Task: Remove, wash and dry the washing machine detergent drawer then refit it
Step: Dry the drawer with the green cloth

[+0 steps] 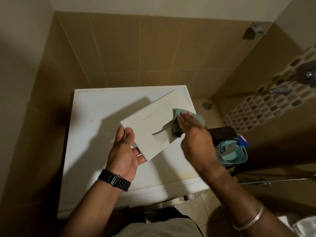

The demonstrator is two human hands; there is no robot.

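Drawer: the white detergent drawer [152,124] is held in the air above the washing machine top [95,117], over its right half, tilted, front panel up — it touches nothing but the two hands and the cloth.
Left hand: the left hand [125,151] grips the drawer's near-left corner, thumb on the face, fingers curled underneath.
Right hand: the right hand [191,132] presses a folded green cloth [177,124] on the drawer's right edge with fairly straight fingers; the hand is blurred, so whether the thumb pinches the cloth I cannot tell.
Handling: it looks like stiff, light moulded plastic, carried easily from one corner. If wet it would be slippery, and the thin panel edges could likely crack if dropped.
Where to hold: by a corner or the recessed handle pocket [158,137], fingers wrapped under — not by the smooth face.
Stage: drying, by my judgement; refitting remains.
Nearby: a teal basket [230,152] sits past the machine's right edge.
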